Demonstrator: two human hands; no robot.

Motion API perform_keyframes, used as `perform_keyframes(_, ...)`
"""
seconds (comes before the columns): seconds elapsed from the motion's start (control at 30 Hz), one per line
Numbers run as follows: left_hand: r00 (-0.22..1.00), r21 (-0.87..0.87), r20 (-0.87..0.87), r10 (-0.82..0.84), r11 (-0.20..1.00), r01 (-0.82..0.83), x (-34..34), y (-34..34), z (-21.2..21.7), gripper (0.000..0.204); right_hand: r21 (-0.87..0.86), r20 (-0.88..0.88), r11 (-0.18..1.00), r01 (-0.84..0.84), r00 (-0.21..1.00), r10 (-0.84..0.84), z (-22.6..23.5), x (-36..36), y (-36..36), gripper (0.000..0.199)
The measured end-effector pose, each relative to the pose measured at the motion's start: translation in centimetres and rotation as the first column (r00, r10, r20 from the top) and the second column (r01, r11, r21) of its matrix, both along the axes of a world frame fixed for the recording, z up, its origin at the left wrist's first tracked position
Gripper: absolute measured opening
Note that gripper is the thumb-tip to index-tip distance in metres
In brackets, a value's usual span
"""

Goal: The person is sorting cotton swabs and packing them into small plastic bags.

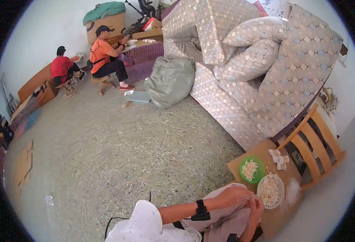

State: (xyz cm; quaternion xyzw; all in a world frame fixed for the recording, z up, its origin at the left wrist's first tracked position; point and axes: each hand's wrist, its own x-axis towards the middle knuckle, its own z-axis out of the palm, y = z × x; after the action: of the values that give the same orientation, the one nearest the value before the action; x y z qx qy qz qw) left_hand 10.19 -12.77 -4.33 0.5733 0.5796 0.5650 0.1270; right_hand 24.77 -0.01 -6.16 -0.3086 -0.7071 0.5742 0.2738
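Note:
My left hand (234, 197) reaches across my lap from the left, a black band on its wrist. Its fingertips meet those of my right hand (255, 209), beside a white bowl (282, 196). Both hands are closed in a pinch; whatever lies between the fingers is too small to make out. Cotton swabs (269, 190) are heaped loosely in the white bowl. More of them lie in a green bowl (259, 174) just beyond it. Several small white bundles (281, 159) stand to the right of the green bowl.
The bowls stand on a brown board (236, 165), with a clear plastic bag (293, 191) beside them. A wooden chair (312, 145) is at the right. Behind stands a patterned padded sofa (234, 105). Far left, a person in orange (100, 52) and one in red (60, 66) sit on stools.

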Motion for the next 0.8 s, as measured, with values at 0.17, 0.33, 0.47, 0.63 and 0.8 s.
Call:
perform_keyframes(0.17,0.961,-0.185,0.111,0.252,0.956,-0.229,-1.6,0.5,0.7,0.024,-0.062,-0.155,0.998,0.01,0.988,-0.019,-0.6,-4.4,-0.4,0.014)
perform_keyframes(0.33,0.983,-0.101,-0.053,0.176,0.978,-0.18,-2.3,1.4,-0.4,0.028,0.212,-0.043,0.972,0.098,0.995,-0.091,-3.8,-5.8,-0.4,0.016)
perform_keyframes(0.47,0.932,0.016,-0.223,0.286,0.957,-0.29,-3.1,1.1,-4.0,0.023,0.146,0.018,0.976,0.16,0.986,-0.164,-6.8,-6.7,0.0,0.017)
perform_keyframes(0.63,0.926,-0.277,0.129,0.354,0.91,-0.309,-3.0,2.2,-1.5,0.015,0.228,-0.031,0.955,0.192,0.981,-0.19,-3.7,-5.2,1.0,0.015)
perform_keyframes(0.8,0.973,-0.168,0.072,0.219,0.964,-0.205,-3.2,5.0,-1.5,0.016,0.388,0.107,0.905,0.173,0.967,-0.23,-2.0,-3.0,1.3,0.013)
